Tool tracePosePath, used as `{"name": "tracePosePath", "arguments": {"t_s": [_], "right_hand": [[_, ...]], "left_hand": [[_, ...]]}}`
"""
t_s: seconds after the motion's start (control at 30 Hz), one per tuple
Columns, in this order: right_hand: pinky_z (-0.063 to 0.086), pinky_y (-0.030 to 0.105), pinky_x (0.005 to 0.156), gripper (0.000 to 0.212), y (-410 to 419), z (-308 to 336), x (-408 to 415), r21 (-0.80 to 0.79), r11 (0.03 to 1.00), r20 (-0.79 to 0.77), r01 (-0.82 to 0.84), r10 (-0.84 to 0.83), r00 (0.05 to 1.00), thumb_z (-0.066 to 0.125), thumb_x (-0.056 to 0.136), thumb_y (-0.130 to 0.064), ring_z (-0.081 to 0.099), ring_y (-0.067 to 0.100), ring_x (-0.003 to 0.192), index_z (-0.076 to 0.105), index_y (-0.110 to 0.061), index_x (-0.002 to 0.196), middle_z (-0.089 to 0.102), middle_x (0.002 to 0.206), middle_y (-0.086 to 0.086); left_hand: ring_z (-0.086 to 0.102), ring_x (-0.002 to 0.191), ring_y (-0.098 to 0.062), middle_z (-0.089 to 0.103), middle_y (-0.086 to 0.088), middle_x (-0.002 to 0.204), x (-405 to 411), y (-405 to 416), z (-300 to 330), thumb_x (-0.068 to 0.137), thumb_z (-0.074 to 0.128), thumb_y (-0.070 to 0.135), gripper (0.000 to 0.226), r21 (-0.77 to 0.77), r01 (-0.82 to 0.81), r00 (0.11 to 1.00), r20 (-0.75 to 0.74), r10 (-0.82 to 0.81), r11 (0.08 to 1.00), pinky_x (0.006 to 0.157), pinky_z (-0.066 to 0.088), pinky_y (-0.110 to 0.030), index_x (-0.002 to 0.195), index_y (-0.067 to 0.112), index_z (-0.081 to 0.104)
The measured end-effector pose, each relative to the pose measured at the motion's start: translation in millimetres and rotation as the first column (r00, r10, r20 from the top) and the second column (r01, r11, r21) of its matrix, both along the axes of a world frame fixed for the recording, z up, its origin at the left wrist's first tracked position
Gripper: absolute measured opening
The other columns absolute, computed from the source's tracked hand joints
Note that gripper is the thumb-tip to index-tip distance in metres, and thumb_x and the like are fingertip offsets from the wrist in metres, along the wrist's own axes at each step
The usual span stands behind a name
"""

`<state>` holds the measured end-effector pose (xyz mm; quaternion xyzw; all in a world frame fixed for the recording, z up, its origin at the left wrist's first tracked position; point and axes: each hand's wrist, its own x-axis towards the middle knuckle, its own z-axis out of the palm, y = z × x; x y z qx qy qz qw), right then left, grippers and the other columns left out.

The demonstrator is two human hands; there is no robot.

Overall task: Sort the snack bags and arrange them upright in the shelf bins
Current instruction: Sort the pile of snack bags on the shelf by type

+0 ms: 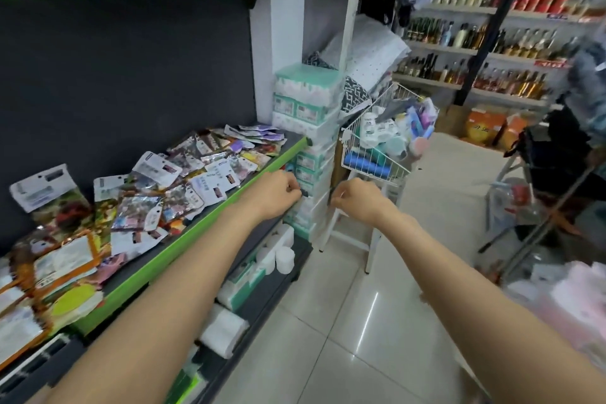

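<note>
bare forearms, seemingly no sleeves; unadorned left hand, right hand

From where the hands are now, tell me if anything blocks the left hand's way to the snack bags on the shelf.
Nothing visible does. The left hand hangs at the green front edge of the shelf, and the loose snack bags lie flat just behind that edge with open space above them. The fingers seem curled; whether they hold something is unclear.

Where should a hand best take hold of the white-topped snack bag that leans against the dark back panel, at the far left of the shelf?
Probably the snack bag by its flat white header card, pinched from above: that end stands free, while its lower part sits among other bags.
</note>
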<state>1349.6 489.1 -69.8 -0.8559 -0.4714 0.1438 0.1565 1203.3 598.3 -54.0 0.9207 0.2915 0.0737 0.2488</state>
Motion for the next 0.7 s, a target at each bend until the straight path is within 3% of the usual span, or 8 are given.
{"name": "tracePosePath", "arguments": {"t_s": [0.07, 0.2, 0.37, 0.53, 0.7], "right_hand": [[0.046, 0.03, 0.08, 0.028, 21, -6, 33, 0.006, 1.0, -0.006, -0.005, 0.005, 1.0, 0.049, 0.094, -0.024, 0.059, 0.026, 0.103, 0.063, -0.013, 0.116, 0.063, 0.118, 0.009], [0.05, 0.036, 0.085, 0.025, 73, -16, 101, -0.013, 0.999, -0.004, -0.044, 0.044, 0.999, 0.048, 0.093, -0.025, 0.059, 0.024, 0.1, 0.062, -0.014, 0.111, 0.064, 0.115, 0.007], [0.048, 0.033, 0.08, 0.021, 148, -12, 181, -0.037, 0.996, -0.014, -0.08, 0.079, 0.997, 0.049, 0.095, -0.024, 0.059, 0.025, 0.098, 0.062, -0.012, 0.107, 0.065, 0.111, 0.011], [0.048, 0.036, 0.085, 0.026, 226, -3, 239, -0.035, 0.988, 0.008, -0.151, 0.151, 0.988, 0.046, 0.096, -0.023, 0.059, 0.029, 0.102, 0.062, -0.009, 0.111, 0.065, 0.111, 0.012], [0.045, 0.033, 0.074, 0.024, 304, -8, 279, -0.035, 0.964, -0.031, -0.262, 0.261, 0.965, 0.047, 0.095, -0.021, 0.059, 0.027, 0.091, 0.064, -0.009, 0.106, 0.066, 0.105, 0.013]], "left_hand": [[0.06, 0.083, -0.023, 0.055, 0.001, 0.068, 34, 19, -4, 0.095, 0.047, 0.018, 0.023, -0.005, -0.009, 1.0, -0.012, 0.009, 1.0, 0.075, 0.046, -0.03, 0.106, 0.006, 0.064], [0.059, 0.097, -0.025, 0.066, -0.009, 0.105, 99, 75, -17, 0.094, 0.05, 0.022, 0.025, 0.017, -0.038, 0.999, 0.003, 0.038, 0.999, 0.074, 0.043, -0.028, 0.11, 0.01, 0.065], [0.058, 0.082, -0.023, 0.066, -0.01, 0.098, 178, 156, -25, 0.092, 0.051, 0.023, 0.02, 0.018, -0.078, 0.997, 0.02, 0.078, 0.997, 0.075, 0.046, -0.034, 0.102, 0.011, 0.065], [0.055, 0.082, -0.02, 0.058, -0.001, 0.088, 231, 224, -19, 0.092, 0.051, 0.024, 0.021, 0.012, -0.153, 0.988, 0.006, 0.153, 0.988, 0.076, 0.047, -0.032, 0.103, 0.014, 0.065], [0.058, 0.074, -0.022, 0.06, -0.002, 0.084, 261, 284, -25, 0.094, 0.049, 0.022, 0.019, -0.001, -0.256, 0.966, -0.028, 0.256, 0.967, 0.068, 0.046, -0.031, 0.103, 0.012, 0.064]]}}
